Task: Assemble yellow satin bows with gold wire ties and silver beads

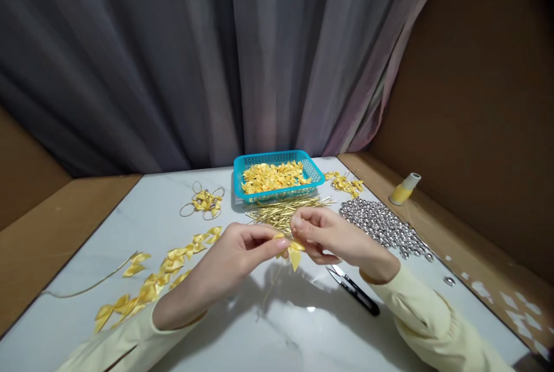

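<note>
My left hand (236,256) and my right hand (331,236) meet over the white table (277,326), both pinching a small yellow ribbon bow (294,252) between fingertips. A thin gold wire (270,288) hangs down from the bow toward the table. Both sleeves are pale yellow. Just behind my hands lies a heap of gold wire pieces (285,210), and a teal basket (277,161) full of yellow bows stands beyond it.
A string of yellow bows (160,274) trails along the left. A finished bow cluster with wire loops (205,202) lies at back left. Silver beads (383,225) pile at right, black snips (355,290) lie near my right wrist, a yellow thread spool (404,188) on the brown ledge.
</note>
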Available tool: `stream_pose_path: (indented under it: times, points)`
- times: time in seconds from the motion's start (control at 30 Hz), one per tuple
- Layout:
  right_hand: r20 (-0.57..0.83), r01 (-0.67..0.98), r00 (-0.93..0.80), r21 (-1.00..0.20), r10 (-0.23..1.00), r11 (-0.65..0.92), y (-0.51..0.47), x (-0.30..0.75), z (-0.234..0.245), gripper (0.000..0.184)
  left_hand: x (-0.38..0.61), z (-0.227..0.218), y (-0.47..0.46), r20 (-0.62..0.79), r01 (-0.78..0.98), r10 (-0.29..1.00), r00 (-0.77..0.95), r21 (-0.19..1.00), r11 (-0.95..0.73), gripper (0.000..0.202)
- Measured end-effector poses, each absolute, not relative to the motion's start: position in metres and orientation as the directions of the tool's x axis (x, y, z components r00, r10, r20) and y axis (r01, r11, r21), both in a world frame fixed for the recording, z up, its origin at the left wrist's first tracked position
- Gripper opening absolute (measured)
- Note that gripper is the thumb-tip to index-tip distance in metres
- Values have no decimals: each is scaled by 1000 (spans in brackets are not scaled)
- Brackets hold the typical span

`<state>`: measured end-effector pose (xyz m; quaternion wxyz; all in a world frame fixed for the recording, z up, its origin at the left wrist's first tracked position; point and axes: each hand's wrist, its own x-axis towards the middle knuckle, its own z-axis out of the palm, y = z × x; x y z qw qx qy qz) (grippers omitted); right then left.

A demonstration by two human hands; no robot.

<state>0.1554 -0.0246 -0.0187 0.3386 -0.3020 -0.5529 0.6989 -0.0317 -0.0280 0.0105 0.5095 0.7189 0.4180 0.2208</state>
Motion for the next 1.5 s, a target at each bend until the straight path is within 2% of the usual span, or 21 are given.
stream_pose_path:
  times: [0.2,0.33,0.53,0.63,0.8,0.97,1.13,1.5]
  points:
    - [-76,-150,-686,-958,724,-243,-18,158,-25,27,-27,9,-29,-160,343,801,577,937,-61,23]
    - [-44,-276,-657,-915,753,-294,-16,152,-32,24,-26,10,-29,-157,330,800,579,943,-53,24]
    - [27,-456,-577,-840,816,-294,-19,140,-43,36,-27,9,-31,-150,293,812,564,956,-27,28]
    - [12,-505,-542,-803,840,-315,-21,135,-45,37,-26,7,-32,-137,292,823,551,956,-36,27]
    - [-53,-489,-442,-823,895,-290,-16,131,-50,43,-24,3,-29,-145,301,838,526,953,-24,27]
    - [12,-469,-265,-875,964,-118,13,154,-56,50,-25,5,-37,-181,248,723,667,969,14,21]
    - [33,-443,-201,-894,979,-61,45,188,-63,56,-26,9,-42,-184,253,713,677,968,11,21]
    - [65,-368,-117,-930,991,17,53,202,-69,51,-21,5,-39,-262,353,707,657,935,19,25]
